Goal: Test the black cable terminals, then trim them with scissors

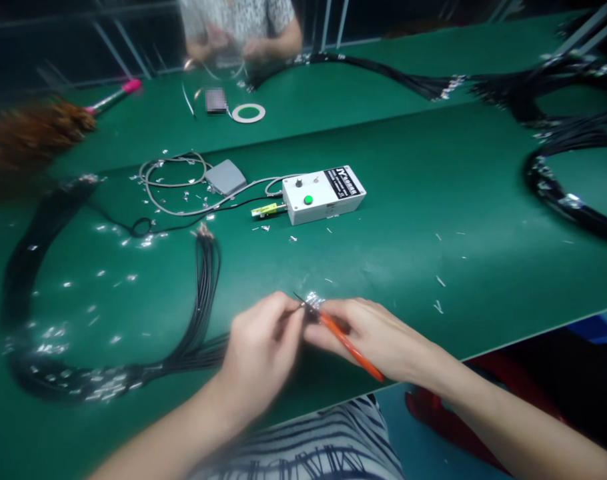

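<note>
My left hand (263, 343) pinches the end of a thin black cable near the table's front edge. A bundle of black cables (198, 357) runs from it to the left. Close against its fingertips, my right hand (366, 330) grips orange-handled cutters (351, 348), whose dark jaws meet the cable end. Small shiny scraps (312, 299) lie just behind the jaws. Another part of the bundle, with bare tips (204, 232), points away from me to the left of my hands. The fine detail between the jaws is too small to tell.
A white box (323, 195) with a green button stands mid-table, wired to a grey pedal (226, 177). Thick black cable coils lie left and right (558, 193). A white ring (248, 113) and a brown brush (43, 130) are farther back. A person (241, 30) is across the table.
</note>
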Demonstrator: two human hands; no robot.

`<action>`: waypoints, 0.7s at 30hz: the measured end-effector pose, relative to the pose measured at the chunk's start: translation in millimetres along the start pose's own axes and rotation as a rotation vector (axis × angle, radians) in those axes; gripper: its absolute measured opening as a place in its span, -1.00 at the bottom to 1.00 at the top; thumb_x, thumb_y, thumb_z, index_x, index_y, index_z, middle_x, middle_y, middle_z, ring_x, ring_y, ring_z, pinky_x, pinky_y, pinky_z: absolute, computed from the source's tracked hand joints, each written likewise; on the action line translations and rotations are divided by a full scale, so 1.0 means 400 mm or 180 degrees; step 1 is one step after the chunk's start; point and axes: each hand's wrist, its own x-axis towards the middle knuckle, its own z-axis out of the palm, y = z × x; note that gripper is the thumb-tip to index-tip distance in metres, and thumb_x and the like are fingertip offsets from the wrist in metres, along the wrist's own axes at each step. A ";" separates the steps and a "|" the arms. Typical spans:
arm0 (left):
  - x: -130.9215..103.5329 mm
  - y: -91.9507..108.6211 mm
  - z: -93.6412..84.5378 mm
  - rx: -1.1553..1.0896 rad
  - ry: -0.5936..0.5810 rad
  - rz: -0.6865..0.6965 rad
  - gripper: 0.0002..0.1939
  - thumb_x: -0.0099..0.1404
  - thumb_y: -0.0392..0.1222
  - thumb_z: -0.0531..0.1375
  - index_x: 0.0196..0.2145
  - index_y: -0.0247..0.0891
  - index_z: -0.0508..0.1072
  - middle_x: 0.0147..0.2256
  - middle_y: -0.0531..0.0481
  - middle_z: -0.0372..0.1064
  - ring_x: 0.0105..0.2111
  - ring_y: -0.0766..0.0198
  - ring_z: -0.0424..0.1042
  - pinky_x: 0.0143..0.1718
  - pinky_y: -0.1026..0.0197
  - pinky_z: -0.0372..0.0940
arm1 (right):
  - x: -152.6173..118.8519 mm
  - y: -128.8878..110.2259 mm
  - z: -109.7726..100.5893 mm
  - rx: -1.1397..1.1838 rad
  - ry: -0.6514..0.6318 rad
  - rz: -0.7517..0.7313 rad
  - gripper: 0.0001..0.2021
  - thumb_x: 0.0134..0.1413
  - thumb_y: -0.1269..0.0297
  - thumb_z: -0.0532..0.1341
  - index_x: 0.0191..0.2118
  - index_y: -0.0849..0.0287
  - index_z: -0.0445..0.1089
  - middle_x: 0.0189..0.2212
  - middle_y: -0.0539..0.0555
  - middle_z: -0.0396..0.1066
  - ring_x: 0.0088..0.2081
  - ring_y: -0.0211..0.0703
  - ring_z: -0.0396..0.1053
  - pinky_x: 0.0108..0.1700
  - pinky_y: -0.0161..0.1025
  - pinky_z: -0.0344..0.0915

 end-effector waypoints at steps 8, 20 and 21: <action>-0.008 -0.014 0.014 0.0539 0.0231 0.0528 -0.92 0.32 -0.40 0.14 -0.32 -0.28 0.38 -0.47 0.07 0.31 -0.48 0.38 0.29 -0.44 0.33 0.15 | 0.003 -0.013 0.006 -0.0204 0.0124 -0.0064 -0.55 0.16 -0.16 0.11 -0.51 0.12 0.18 -0.57 -0.06 0.27 -0.51 -0.27 0.12 -0.49 -0.31 -0.04; 0.031 0.020 -0.014 -0.1399 -0.0017 -0.1150 -0.84 0.28 -0.22 0.21 -0.45 -0.30 0.40 -0.57 0.13 0.31 -0.57 0.47 0.27 -0.52 0.44 0.18 | 0.006 0.035 0.040 0.1844 0.0791 -0.0272 -0.65 0.11 0.02 0.23 -0.49 0.13 0.17 -0.56 -0.10 0.20 -0.50 -0.30 0.16 -0.44 -0.31 0.10; 0.032 0.019 -0.015 -0.1525 -0.0083 -0.1289 -0.83 0.27 -0.20 0.22 -0.46 -0.31 0.40 -0.59 0.14 0.29 -0.58 0.47 0.25 -0.53 0.44 0.16 | 0.015 0.026 0.047 0.2231 0.1015 -0.0413 -0.66 0.08 0.07 0.27 -0.49 0.13 0.16 -0.52 -0.09 0.25 -0.47 -0.29 0.21 -0.39 -0.31 0.15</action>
